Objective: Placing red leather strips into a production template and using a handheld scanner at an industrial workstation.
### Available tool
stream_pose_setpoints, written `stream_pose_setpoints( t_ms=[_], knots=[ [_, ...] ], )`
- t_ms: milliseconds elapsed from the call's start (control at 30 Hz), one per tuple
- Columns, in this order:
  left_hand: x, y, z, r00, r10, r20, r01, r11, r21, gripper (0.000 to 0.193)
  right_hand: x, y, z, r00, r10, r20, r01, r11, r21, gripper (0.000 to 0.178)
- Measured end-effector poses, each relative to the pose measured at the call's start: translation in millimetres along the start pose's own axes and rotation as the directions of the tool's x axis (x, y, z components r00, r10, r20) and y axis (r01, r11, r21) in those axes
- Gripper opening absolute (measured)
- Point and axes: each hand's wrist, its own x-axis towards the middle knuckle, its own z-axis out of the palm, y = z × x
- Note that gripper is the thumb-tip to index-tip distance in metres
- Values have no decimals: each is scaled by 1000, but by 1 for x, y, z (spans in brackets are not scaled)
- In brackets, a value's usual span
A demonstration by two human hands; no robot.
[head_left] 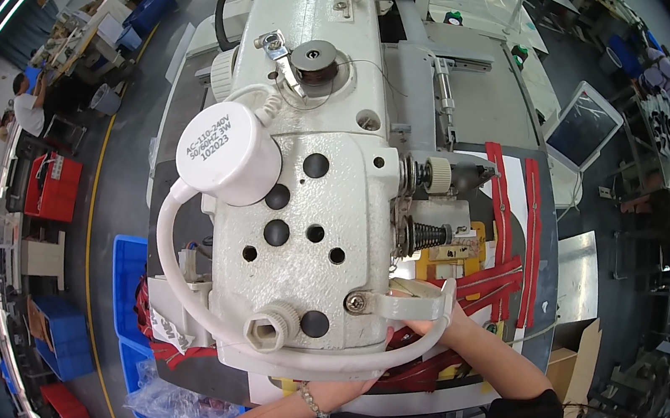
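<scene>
A large white industrial sewing machine [318, 274] fills the middle of the head view and covers much of my work. My left hand [343, 391], with a beaded bracelet at its wrist, reaches in under the machine's near end; its fingers are hidden. From the right comes my right hand [424, 326], close to the needle area, with its fingers behind the machine head and a white cable. A bundle of red zippers [425, 375] lies between and beside the hands. More red zipper strips [528, 243] are laid over the table to the right, near a yellow frame [429, 264].
A white round lamp unit [228, 153] with a thick cable sticks out left of the machine head. Blue bins [126, 283] holding red zippers and clear plastic stand at the left. A cardboard box [573, 359] and a screen [584, 128] are at the right.
</scene>
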Motion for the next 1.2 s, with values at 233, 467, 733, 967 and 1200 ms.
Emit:
stream_pose_setpoints(
  t_ms=[233,467,733,967,1200],
  knots=[
    [1,1,-3,998,-57,40,56,998,29,61,-1,-2,7,997,56,-46,-52,995,83,36],
    [2,1,1,1000,1,-22,3,988,156,60,-5,-1,7,999,37,11,-37,998,46,37],
    [1,5,-4,998,-65,-14,66,996,58,61,1,-3,1,999,-16,32,17,1000,-19,36],
    [1,5,-1,995,-92,35,91,996,21,60,0,-3,6,1000,-5,15,6,999,-34,38],
    [3,6,-1,998,-48,28,47,998,36,61,-1,-1,8,1000,-5,-13,4,1000,-27,37]
  ],
)
